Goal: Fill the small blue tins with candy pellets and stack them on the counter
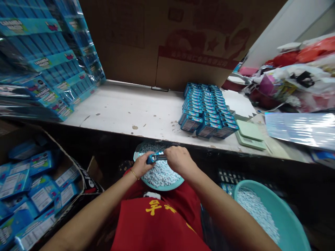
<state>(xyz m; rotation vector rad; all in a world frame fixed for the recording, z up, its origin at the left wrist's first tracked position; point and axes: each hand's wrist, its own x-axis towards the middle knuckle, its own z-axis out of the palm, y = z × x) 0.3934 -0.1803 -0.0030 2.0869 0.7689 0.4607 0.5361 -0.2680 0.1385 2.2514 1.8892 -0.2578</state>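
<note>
My left hand (142, 165) is closed around a small blue candy box (150, 159), tilted with its end toward my right hand. Closed on the handle of a small scoop (162, 157), my right hand (180, 159) keeps the scoop's front end at the box's mouth. White pieces show where scoop and box meet; the right fingers are partly hidden. Directly beneath both hands, a teal basin (167, 188) full of small pale candies (162, 175) rests at my lap, over the red apron (157, 226).
Rows of blue boxes (206, 108) stand on the white shelf (125, 108), beside a pale green scale (251, 134). Wrapped display packs (47, 62) are stacked left. A carton of blue packs (39, 181) sits lower left; a larger teal basin (293, 219) of candies, lower right.
</note>
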